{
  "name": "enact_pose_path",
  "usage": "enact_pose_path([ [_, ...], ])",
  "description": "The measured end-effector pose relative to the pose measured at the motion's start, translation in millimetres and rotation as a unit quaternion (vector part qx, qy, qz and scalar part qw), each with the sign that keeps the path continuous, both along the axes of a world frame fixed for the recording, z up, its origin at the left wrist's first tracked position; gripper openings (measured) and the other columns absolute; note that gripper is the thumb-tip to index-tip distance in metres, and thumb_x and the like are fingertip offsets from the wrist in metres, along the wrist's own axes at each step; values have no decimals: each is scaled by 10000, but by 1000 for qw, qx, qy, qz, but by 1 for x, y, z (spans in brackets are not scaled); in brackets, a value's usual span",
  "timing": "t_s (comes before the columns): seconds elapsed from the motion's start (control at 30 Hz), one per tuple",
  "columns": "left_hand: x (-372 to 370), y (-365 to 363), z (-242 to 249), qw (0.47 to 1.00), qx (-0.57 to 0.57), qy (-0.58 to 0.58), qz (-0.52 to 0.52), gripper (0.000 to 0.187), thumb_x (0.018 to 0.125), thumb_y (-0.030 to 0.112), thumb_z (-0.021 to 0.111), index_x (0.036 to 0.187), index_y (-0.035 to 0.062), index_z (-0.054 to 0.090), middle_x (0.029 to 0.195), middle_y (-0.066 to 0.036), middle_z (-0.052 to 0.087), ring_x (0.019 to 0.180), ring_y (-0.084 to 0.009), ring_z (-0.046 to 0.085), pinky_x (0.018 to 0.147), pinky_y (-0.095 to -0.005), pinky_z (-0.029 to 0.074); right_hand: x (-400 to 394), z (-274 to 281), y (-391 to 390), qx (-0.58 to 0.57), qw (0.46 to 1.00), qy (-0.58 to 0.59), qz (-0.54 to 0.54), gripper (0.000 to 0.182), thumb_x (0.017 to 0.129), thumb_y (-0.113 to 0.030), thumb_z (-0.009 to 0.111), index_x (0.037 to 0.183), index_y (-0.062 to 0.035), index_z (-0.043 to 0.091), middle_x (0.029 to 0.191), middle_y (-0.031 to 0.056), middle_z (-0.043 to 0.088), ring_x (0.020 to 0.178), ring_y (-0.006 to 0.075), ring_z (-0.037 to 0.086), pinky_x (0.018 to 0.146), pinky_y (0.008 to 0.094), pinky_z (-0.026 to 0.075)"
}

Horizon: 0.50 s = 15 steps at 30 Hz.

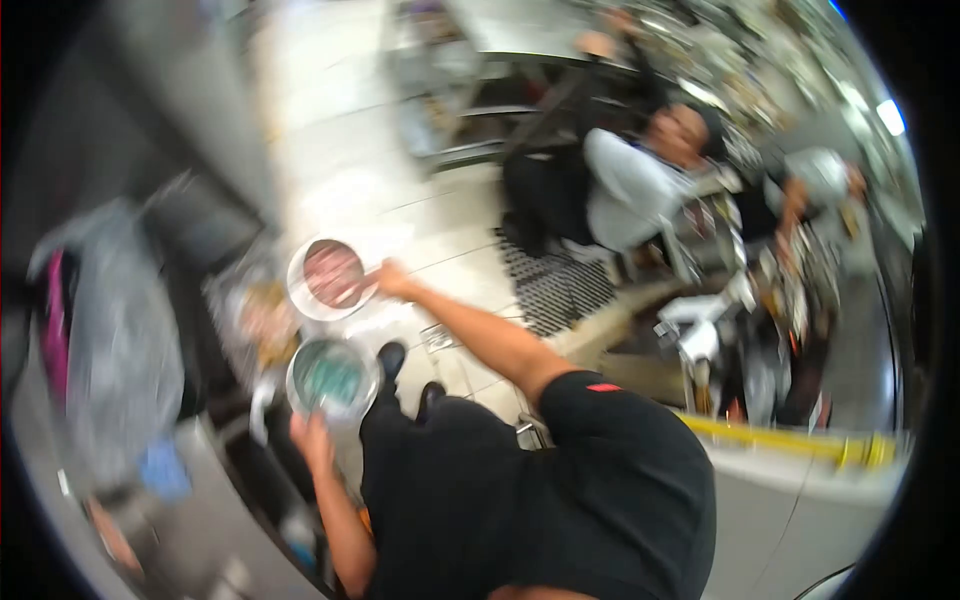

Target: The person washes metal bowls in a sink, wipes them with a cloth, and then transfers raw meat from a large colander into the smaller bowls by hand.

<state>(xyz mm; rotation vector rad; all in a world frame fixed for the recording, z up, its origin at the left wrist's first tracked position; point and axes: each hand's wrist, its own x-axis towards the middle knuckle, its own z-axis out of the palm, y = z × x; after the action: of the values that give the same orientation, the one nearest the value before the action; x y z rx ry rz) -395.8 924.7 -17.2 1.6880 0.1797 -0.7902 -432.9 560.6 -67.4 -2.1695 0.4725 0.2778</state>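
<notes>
My right hand [392,281] is closed on the rim of a white bucket [296,292] with pinkish-red contents [332,272], out in front of me over the floor. Nearer to my body, my left hand [312,438] grips the near edge of a round pale metal-looking bowl [372,372] that holds something green [332,380]. The two round containers hang side by side, their open tops facing up. Motion blur smears the fingers and the contents.
Pale floor tiles [420,225] run ahead, with a black perforated mat [560,285] to the right. A person in a white top [630,190] is by a steel table [530,30]; another person [815,180] is farther right. Plastic-wrapped items [130,330] and dark counters line the left. A yellow pipe [780,435] crosses at right.
</notes>
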Motion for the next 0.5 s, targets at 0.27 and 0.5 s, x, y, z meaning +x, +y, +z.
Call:
enact_pose_path([
  [0.27, 21, 15, -1, 999, 27, -28, 1, 148, 711, -12, 480, 858, -11, 499, 846, -60, 553, 720, -139, 521, 649, -270, 440, 36, 88, 47, 284, 917, -18, -279, 193, 733, -105, 537, 706, 28, 674, 597, 128, 621, 518, 168, 559, 489, 306, 436],
  [0.5, 35, -8, -19, 996, 20, -69, -52, 137, 721, -7, 484, 846, 42, 508, 725, -14, 525, 507, -98, 464, 395, -246, 341, -42, 68, 22, 141, 943, -43, -299, 277, 755, -212, 587, 877, 26, 658, 784, 237, 637, 743, 302, 631, 707, 379, 487],
])
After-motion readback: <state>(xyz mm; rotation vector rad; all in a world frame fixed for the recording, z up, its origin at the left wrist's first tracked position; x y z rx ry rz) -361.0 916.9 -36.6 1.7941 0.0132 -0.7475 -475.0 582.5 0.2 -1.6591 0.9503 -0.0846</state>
